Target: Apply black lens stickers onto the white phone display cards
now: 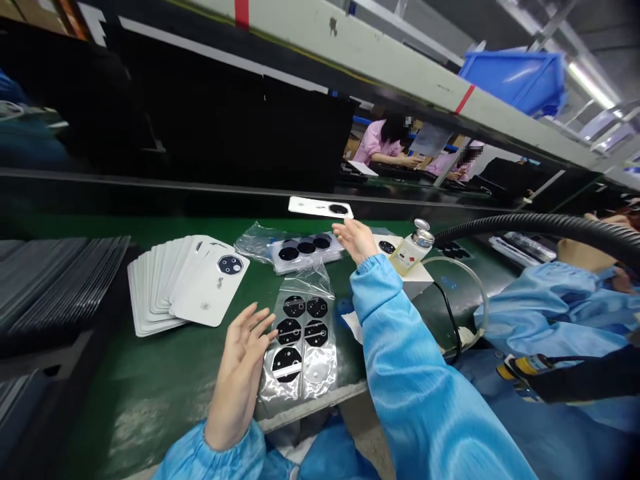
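Two grips, left point(244, 353) and right point(356, 240), stand open near black discs point(289, 328).

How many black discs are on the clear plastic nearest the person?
5: top left disc, top right disc, middle left disc, middle right disc and bottom left disc. The bottom right of the plastic shows none.

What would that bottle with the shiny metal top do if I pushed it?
The bottle might tip if pushed near its metal top, since it looks taller than wide. Its flat-looking sides should make it slow to roll. The yellowish liquid inside probably adds some weight.
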Available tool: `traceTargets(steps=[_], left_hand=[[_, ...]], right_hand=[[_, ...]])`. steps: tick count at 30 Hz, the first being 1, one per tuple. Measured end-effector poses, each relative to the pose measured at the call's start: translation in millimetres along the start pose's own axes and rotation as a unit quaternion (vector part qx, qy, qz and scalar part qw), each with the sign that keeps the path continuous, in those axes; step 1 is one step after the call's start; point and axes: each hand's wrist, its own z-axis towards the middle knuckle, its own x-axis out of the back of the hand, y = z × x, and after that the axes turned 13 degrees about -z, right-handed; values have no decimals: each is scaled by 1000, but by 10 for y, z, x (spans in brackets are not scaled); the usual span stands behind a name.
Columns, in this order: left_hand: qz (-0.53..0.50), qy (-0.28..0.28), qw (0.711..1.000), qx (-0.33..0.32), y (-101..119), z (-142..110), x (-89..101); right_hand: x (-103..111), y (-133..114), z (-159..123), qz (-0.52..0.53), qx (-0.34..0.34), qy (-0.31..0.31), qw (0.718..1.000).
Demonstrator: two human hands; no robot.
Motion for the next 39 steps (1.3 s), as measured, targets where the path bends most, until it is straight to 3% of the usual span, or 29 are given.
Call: traceTargets(steps=[2,7,10,14,20,24,27,30,33,37,39], left_hand=[[3,-5,1000,4,7,-2,26],[4,-10,1000,8,16,17,32],[-13,10,1000,-10,-2,46,17],[-47,112,989,-87,-14,115,86],[-87,232,952,-177,69,164,277],[-118,264,935,-205,122,152,344],[-156,269,929,-200,140,160,375],[-210,254,930,-160,152,180,382],[-255,199,944,-61,183,176,350],[-274,108,954,59,256,104,257],[-270,65,955,100,275,41,199]], right_hand=[[3,108,-42,-44,-9,-22,999],[-118,363,-480,-188,13,-126,974],[-341,299,-640,-269,62,-207,939],[-842,117,-677,-375,163,-288,866],[-1654,154,-771,-512,265,-287,765],[-1934,276,-890,-573,299,-242,724],[-1926,241,-949,-595,328,-233,696],[-1741,107,-1031,-596,361,-234,678],[-1451,15,-1242,-578,409,-228,669],[-1038,117,-1655,-526,500,-256,639],[-849,200,-1793,-460,558,-211,658]])
